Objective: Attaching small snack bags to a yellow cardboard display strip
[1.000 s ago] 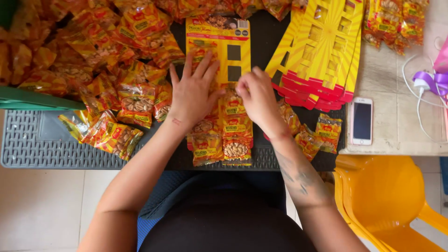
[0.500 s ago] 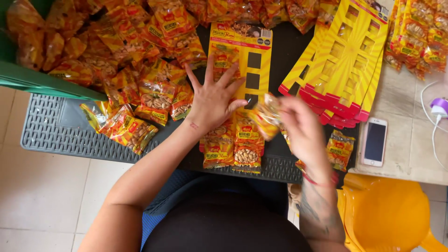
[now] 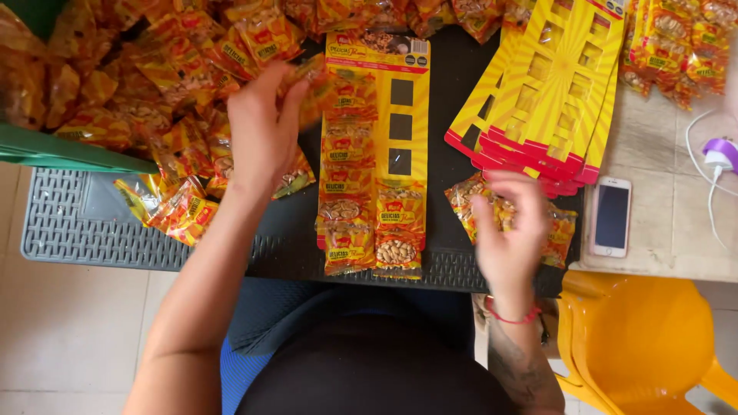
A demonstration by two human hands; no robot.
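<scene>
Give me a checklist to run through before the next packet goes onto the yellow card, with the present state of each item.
1. Empty slots left on the display card: ok, three dark openings show in its right column.
2. Packet in the left hand: ok, its fingers hold a packet at the card's upper left.
3. Packet in the right hand: cannot tell, the hand is blurred over the small packet heap.
4. Packets already mounted sit straight: ok, the lower rows lie in line.
5. Loose packet supply in reach: ok, piled beside the left hand.
6. Spare cards at hand: ok, stacked to the right.
</scene>
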